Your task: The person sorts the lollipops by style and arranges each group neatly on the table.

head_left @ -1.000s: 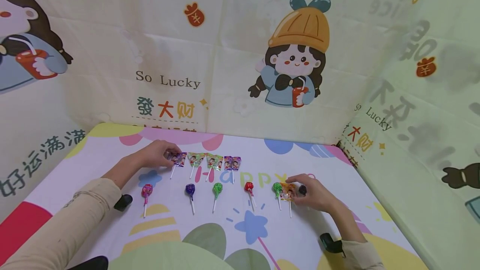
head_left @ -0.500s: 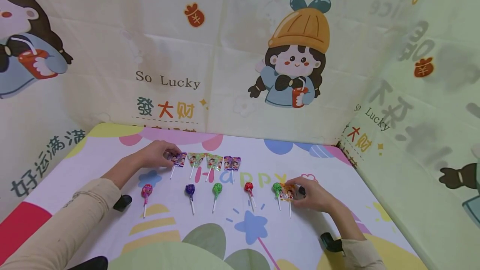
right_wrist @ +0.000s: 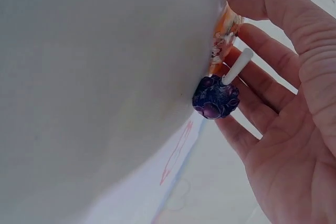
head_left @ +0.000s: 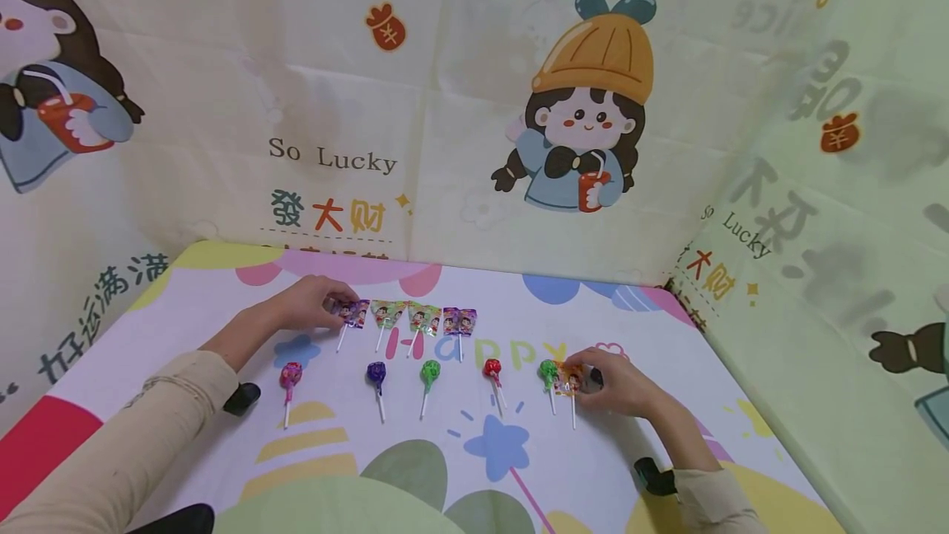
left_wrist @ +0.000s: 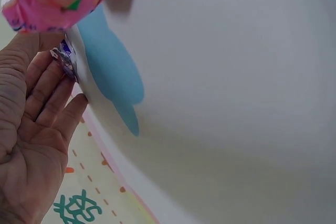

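In the head view my left hand (head_left: 315, 303) is at the left end of a row of flat-wrapped lollipops. Its thumb and fingers pinch the edge of a purple-wrapped lollipop (head_left: 354, 315), whose wrapper (left_wrist: 65, 59) shows between them in the left wrist view. On the right, my right hand (head_left: 615, 383) pinches an orange-wrapped lollipop (head_left: 569, 380) by its wrapper, stick towards me. A dark purple round lollipop (right_wrist: 215, 98) lies against that hand's fingers, its white stick angled towards the palm. A green round lollipop (head_left: 549, 372) lies directly left of the orange one.
Two green-wrapped lollipops (head_left: 424, 320) and another purple-wrapped lollipop (head_left: 460, 322) continue the back row. Nearer lie a pink lollipop (head_left: 291, 374), a dark blue one (head_left: 376, 375), a green one (head_left: 430, 372) and a red one (head_left: 493, 368). Printed cloth walls (head_left: 474, 105) border the table (head_left: 334, 452).
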A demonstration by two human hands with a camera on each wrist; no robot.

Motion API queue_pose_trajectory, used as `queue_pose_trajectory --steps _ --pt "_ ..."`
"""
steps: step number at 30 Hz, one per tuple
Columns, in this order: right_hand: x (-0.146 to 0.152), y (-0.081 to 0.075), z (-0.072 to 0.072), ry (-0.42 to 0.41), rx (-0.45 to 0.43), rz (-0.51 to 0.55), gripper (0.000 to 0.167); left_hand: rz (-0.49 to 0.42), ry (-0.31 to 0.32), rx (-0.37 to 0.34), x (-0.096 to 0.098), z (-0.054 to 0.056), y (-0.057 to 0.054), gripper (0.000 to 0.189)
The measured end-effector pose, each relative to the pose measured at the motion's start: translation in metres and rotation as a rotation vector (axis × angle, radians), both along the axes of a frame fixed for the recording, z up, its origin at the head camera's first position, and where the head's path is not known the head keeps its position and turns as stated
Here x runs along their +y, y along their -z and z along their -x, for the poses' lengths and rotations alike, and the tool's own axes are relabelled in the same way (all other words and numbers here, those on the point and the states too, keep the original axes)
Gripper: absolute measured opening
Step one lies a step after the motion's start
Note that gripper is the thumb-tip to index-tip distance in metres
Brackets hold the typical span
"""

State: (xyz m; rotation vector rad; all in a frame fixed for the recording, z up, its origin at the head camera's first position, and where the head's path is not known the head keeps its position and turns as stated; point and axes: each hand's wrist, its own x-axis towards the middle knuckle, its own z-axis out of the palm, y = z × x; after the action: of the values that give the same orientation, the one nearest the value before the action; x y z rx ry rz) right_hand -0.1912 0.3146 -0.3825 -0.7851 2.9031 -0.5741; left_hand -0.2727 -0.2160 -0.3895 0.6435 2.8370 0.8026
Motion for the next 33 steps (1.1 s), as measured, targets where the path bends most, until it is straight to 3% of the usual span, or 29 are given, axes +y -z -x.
queue_pose_trajectory --steps 19,33 --pt "-0.0021 0.003 0.0022 -0.064 0.15 -0.047 0.04 -0.01 -0.013 -0.015 0.0009 -0.0001 0.0016 0.042" --pt "-0.0018 0.0052 0.0075 -0.021 0.135 -0.034 0.038 -0.015 0.006 -0.015 0.0006 -0.0015 -0.0017 0.041"
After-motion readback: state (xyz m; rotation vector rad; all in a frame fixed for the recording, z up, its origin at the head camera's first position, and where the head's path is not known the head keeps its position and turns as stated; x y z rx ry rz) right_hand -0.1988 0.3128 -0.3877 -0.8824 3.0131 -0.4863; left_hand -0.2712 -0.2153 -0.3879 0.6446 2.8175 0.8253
